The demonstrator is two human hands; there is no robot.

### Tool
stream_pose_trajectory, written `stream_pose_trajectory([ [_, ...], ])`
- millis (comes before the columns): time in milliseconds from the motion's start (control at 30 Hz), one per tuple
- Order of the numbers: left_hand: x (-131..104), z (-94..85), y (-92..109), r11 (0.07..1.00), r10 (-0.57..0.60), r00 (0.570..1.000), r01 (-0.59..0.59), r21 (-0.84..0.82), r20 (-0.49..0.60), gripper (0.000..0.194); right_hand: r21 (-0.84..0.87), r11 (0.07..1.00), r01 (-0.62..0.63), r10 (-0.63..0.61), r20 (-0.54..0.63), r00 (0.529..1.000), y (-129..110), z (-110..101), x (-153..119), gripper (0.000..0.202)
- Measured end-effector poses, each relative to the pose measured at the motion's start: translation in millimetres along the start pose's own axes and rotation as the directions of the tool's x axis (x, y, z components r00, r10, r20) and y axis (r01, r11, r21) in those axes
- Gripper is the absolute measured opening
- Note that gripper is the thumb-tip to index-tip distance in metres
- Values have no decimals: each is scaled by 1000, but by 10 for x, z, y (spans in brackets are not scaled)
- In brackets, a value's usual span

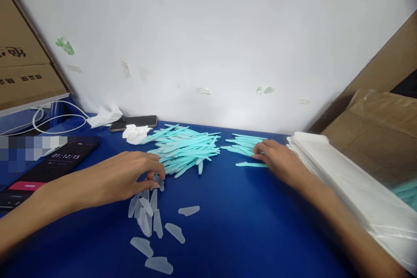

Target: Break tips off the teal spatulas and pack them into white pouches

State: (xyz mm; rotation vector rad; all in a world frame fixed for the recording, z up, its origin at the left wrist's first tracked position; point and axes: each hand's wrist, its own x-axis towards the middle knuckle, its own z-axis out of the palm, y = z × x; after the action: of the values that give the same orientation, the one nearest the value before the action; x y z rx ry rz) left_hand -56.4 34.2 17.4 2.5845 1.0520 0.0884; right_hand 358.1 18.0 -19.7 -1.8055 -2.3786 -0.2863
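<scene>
Turquoise stick pile [185, 150]: between the fingers of left hand [140, 169] and right hand [276, 156]; likely light, stiff, best held mid-length.
Small stick row [243, 141]: at right fingertips; grip cannot be told.
Translucent cover [160, 182]: pinched by left thumb and fingers; probably thin, slippery, taken by edges.
Loose covers [141, 217]: below left fingers.
Obstructions: crumpled tissue [136, 134] beyond left fingers; white packaging [352, 191] right of right fingers.

Smooth turquoise sticks [187, 150], apparently plastic
</scene>
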Motion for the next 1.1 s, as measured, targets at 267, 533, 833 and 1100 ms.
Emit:
stream_pose_trajectory([
  [267, 11, 123, 119, 998, 56, 998, -55, -44, 22, 19, -98, 995, -16, 14, -25, 1000, -99, -99, 9, 28],
  [533, 16, 196, 387, 990, 143, 968, -140, 25, -206, 17, 132, 988, 73, -56, -132, 990, -374, -175, -47, 23],
  [833, 106, 430, 380, 980, 185, 876, -197, 18, -446, 15, 201, 845, 495, -396, -387, 833, -1010, -271, -172, 13],
  [1100, 87, 438, 406, 974, 203, 873, -227, 0, -443, 16, 218, 848, 484, -358, -439, 824, -1045, -230, -190, 15],
])
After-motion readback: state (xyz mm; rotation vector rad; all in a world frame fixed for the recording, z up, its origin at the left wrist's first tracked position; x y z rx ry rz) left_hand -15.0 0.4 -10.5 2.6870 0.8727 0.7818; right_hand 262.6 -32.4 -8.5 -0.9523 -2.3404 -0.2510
